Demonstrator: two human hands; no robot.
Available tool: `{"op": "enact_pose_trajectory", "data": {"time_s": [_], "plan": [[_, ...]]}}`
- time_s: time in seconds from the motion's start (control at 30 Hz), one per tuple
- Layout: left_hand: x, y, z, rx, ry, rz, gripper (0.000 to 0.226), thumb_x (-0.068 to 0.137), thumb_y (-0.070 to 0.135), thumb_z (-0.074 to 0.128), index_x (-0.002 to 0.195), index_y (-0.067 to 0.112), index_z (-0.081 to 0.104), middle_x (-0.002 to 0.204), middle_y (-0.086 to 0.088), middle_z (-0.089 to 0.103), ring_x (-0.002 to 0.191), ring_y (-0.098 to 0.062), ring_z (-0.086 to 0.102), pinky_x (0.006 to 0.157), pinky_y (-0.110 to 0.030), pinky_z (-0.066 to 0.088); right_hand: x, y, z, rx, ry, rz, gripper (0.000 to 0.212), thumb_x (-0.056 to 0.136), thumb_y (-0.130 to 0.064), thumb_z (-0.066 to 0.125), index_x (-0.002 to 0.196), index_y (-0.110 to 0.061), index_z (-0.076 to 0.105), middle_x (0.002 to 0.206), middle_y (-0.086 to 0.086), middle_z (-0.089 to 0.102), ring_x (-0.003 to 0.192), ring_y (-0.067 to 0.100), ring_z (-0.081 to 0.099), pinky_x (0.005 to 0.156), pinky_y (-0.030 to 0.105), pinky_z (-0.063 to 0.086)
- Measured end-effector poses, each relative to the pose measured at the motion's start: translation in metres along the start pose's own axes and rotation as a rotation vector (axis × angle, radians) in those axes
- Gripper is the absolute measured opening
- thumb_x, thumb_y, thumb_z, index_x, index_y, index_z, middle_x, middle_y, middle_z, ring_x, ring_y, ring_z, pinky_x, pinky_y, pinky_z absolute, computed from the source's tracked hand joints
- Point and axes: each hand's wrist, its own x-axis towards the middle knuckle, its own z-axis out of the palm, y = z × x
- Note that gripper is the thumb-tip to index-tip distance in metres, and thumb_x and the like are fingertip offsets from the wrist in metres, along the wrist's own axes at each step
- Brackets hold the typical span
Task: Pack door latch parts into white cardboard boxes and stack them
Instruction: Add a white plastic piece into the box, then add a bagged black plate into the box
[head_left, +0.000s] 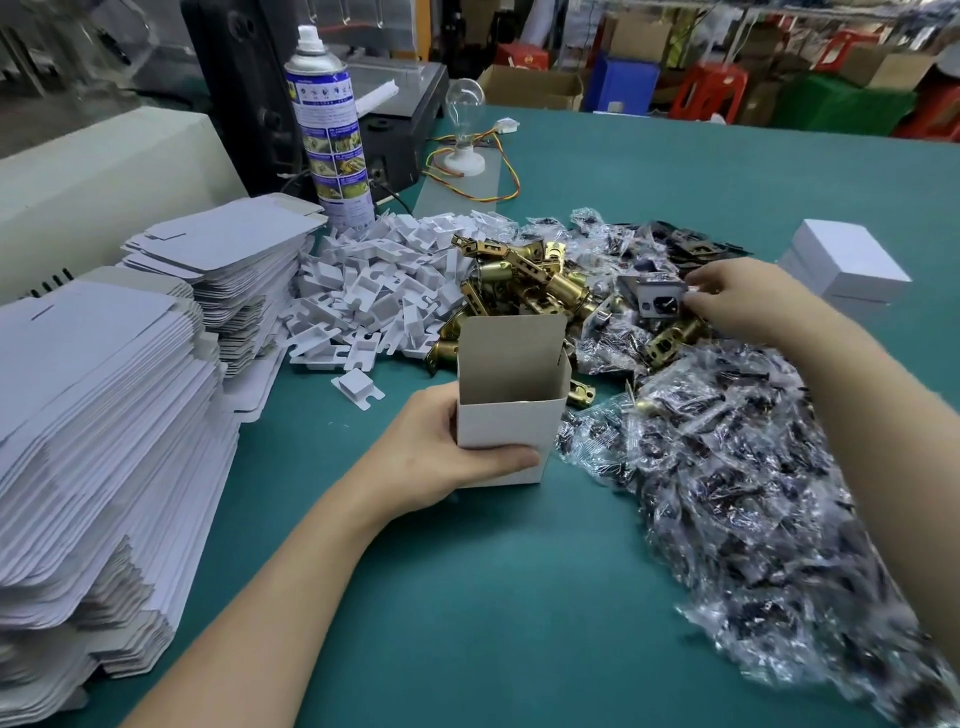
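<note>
While the left hand (441, 452) grips the open box (506, 423), thumb curled across its front, the right hand (737, 296) pinches a grey metal plate (657, 297) behind-right of the box. Step looks like part loading. Next: carry the plate over the box mouth and drop it in. Box stands upright, white outside, brown inside, back flap up. Brass latches (530, 280) lie just behind it.

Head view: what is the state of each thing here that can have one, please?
open box: upright, top flaps open, held by the left hand.
grey part: pinched by the right hand.
flat blanks: unfolded, stacked.
finished boxes: closed, stacked.
spray can: upright.
light bulb: upright, unlit.
</note>
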Motion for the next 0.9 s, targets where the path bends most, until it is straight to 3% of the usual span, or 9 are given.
{"op": "enact_pose_trajectory", "data": {"time_s": [0.1, 0.27, 0.4, 0.5, 0.6, 0.7, 0.8, 0.9], "plan": [[-0.001, 0.001, 0.000, -0.005, 0.003, 0.007, 0.033, 0.076, 0.021, 0.089, 0.105, 0.026, 0.075, 0.102, 0.008, 0.078, 0.096, -0.005, 0.070, 0.085, -0.019, 0.054, 0.011, -0.003, 0.005, -0.023, -0.014, -0.027, 0.034, 0.108, -0.027, 0.049, 0.128, -0.007, 0.068, 0.123, 0.018, 0.070, 0.104, 0.033, 0.063, 0.092, 0.041, 0.051], [0.001, 0.001, 0.000, -0.020, 0.002, -0.002, 0.034, 0.073, 0.023, 0.088, 0.104, 0.033, 0.075, 0.101, 0.009, 0.078, 0.095, -0.004, 0.070, 0.085, -0.020, 0.055, 0.013, -0.007, 0.007, -0.038, 0.019, -0.067, 0.042, 0.098, -0.043, 0.065, 0.126, -0.012, 0.070, 0.115, 0.012, 0.072, 0.101, 0.032, 0.065, 0.091, 0.043, 0.055], [0.002, 0.000, 0.001, -0.021, -0.006, -0.001, 0.035, 0.073, 0.024, 0.088, 0.103, 0.036, 0.075, 0.103, 0.009, 0.078, 0.097, -0.005, 0.071, 0.086, -0.021, 0.055, 0.012, -0.006, 0.013, 0.012, 0.099, -0.055, 0.029, 0.094, -0.035, 0.074, 0.113, -0.013, 0.073, 0.095, 0.008, 0.070, 0.080, 0.026, 0.064, 0.079, 0.041, 0.058], [0.002, 0.001, 0.001, -0.021, -0.009, 0.006, 0.033, 0.073, 0.024, 0.088, 0.099, 0.041, 0.075, 0.101, 0.013, 0.078, 0.096, -0.004, 0.071, 0.084, -0.019, 0.054, 0.004, -0.007, 0.008, 0.036, 0.160, -0.074, 0.022, 0.090, -0.032, 0.080, 0.103, -0.015, 0.074, 0.092, 0.008, 0.070, 0.077, 0.026, 0.063, 0.072, 0.039, 0.055], [0.002, 0.002, 0.001, -0.022, -0.006, 0.014, 0.034, 0.074, 0.024, 0.088, 0.102, 0.038, 0.076, 0.102, 0.009, 0.078, 0.096, -0.005, 0.071, 0.085, -0.021, 0.055, -0.011, -0.014, -0.002, 0.112, 0.272, -0.120, 0.022, 0.089, -0.029, 0.081, 0.100, -0.012, 0.074, 0.093, 0.013, 0.073, 0.079, 0.029, 0.064, 0.074, 0.045, 0.057], [0.002, 0.001, 0.000, -0.010, -0.006, 0.006, 0.034, 0.075, 0.024, 0.088, 0.106, 0.032, 0.075, 0.106, 0.005, 0.078, 0.099, -0.009, 0.072, 0.088, -0.026, 0.056, -0.035, -0.032, -0.016, 0.327, 0.338, -0.234, 0.025, 0.089, -0.029, 0.082, 0.102, -0.010, 0.072, 0.092, 0.007, 0.075, 0.078, 0.024, 0.068, 0.070, 0.038, 0.058], [0.002, 0.001, 0.000, -0.014, -0.007, -0.003, 0.033, 0.076, 0.024, 0.089, 0.106, 0.028, 0.076, 0.106, 0.003, 0.078, 0.100, -0.012, 0.072, 0.088, -0.027, 0.056, -0.070, -0.058, -0.029, 0.626, 0.209, -0.406, 0.022, 0.089, -0.022, 0.080, 0.101, -0.008, 0.070, 0.080, 0.001, 0.077, 0.063, 0.010, 0.073, 0.051, 0.019, 0.053], [0.001, 0.002, 0.000, -0.035, -0.011, -0.001, 0.030, 0.075, 0.024, 0.089, 0.100, 0.034, 0.076, 0.099, 0.008, 0.078, 0.094, -0.006, 0.071, 0.081, -0.020, 0.055, -0.100, -0.080, -0.035, 0.652, 0.001, -0.608, 0.016, 0.090, -0.021, 0.077, 0.099, -0.012, 0.068, 0.082, -0.001, 0.078, 0.060, 0.017, 0.075, 0.053, 0.026, 0.058]]}}
